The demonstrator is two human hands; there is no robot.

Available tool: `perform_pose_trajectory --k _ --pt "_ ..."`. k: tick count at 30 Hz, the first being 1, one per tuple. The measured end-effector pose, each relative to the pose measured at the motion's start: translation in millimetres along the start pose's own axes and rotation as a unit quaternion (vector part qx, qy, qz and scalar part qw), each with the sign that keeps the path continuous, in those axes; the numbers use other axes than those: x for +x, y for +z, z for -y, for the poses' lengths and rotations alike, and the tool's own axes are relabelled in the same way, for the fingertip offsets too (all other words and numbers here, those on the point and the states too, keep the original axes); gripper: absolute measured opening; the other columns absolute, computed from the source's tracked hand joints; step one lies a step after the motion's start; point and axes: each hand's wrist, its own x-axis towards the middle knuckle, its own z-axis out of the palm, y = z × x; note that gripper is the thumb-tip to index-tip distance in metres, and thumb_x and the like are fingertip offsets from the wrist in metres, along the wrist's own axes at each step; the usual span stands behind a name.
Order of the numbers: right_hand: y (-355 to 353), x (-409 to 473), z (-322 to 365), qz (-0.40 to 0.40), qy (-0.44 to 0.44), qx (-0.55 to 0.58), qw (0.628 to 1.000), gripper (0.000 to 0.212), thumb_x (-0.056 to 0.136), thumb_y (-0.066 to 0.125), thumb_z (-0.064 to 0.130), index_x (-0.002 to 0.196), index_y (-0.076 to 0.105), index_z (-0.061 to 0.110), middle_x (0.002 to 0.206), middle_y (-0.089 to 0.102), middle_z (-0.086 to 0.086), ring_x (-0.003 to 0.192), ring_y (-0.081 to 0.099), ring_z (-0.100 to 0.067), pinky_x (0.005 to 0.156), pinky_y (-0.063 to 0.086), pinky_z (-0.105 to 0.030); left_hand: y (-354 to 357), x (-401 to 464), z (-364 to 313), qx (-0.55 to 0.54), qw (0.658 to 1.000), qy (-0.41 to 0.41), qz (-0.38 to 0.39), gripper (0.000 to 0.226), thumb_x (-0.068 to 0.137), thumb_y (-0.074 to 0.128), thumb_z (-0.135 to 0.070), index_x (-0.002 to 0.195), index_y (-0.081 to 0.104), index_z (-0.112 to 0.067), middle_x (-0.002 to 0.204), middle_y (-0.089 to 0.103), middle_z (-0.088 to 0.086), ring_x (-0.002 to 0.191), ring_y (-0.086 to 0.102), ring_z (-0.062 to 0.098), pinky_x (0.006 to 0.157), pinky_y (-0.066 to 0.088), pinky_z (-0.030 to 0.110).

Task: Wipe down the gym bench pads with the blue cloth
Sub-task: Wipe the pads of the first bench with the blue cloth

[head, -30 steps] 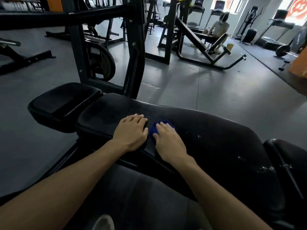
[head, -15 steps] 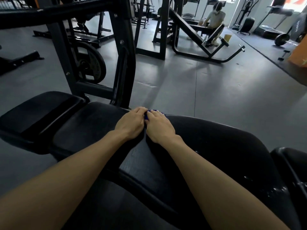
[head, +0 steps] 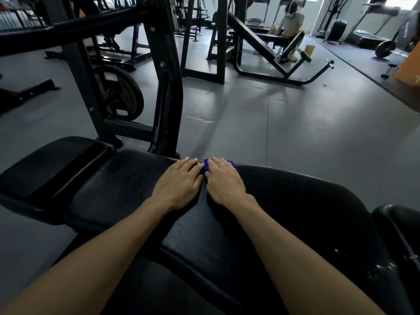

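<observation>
We have the blue cloth (head: 206, 167) at the far edge of the long bench pad (head: 127, 189), almost wholly hidden under the right hand (head: 223, 181); only a blue sliver shows by the thumb side and another past the fingertips. The right fingers (head: 219, 163) lie fairly straight and close together, pressing the cloth flat rather than pinching it; the left hand (head: 179, 184) rests just beside it, fingers extended on bare vinyl, holding nothing.

To do this stroke well, we judge, we should keep the palm's weight over the cloth so it does not bunch or slip off the rim; we should run overlapping passes along the pad's length; the left hand is best used to brace. The smaller pad (head: 47, 164) to the left and the wet-looking flecks near the right end (head: 372, 271) probably still need attention; a bunched cloth would merely smear them.
</observation>
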Motion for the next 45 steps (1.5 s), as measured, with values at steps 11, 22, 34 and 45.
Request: perform_pose_trajectory --k 11,22,34,45 --pt "-30.2 -15.5 -52.7 -0.006 0.146 -0.002 0.989 0.052 0.102 0.017 0.026 0.125 0.059 0.006 0.133 0.055 -0.017 0.124 0.047 -0.034 0.107 0.033 -0.044 -5.8 -4.4 -5.9 0.021 0.999 -0.015 -0.021 0.054 0.101 0.033 -0.048 0.147 0.051 -0.026 0.147 0.052 -0.002 0.136 0.039 0.021 0.116 0.033 0.039" --pt "-34.6 -46.5 -76.1 0.054 0.118 -0.022 0.991 0.056 0.108 0.022 0.035 0.16 0.018 0.014 0.169 0.011 -0.004 0.155 0.008 -0.021 0.126 0.005 -0.04 -3.1 -11.6 -4.0 0.014 0.999 -0.023 0.043 0.076 0.091 0.006 -0.056 0.161 0.021 -0.03 0.168 0.021 -0.005 0.155 0.012 0.016 0.128 0.007 0.038" --pt "-20.9 -62.7 -51.0 0.037 -0.001 -0.083 0.996 0.054 0.108 0.03 0.03 0.158 0.024 0.01 0.167 0.018 -0.01 0.154 0.015 -0.024 0.125 0.01 -0.038 -4.4 -21.7 5.1 -0.015 1.0 0.014 0.01 0.053 0.107 0.027 -0.037 0.157 0.037 -0.024 0.166 0.029 -0.003 0.155 0.02 0.015 0.126 0.006 0.03" --pt "-0.5 -87.1 17.1 0.013 0.013 -0.052 0.998 0.056 0.108 0.029 0.028 0.159 0.018 0.01 0.168 0.012 -0.008 0.155 0.009 -0.025 0.126 0.008 -0.04 -1.4 -21.1 -4.9 -0.016 1.0 -0.01 0.006 0.05 0.108 0.03 -0.032 0.158 0.032 -0.027 0.167 0.025 -0.004 0.155 0.016 0.013 0.128 0.009 0.036"
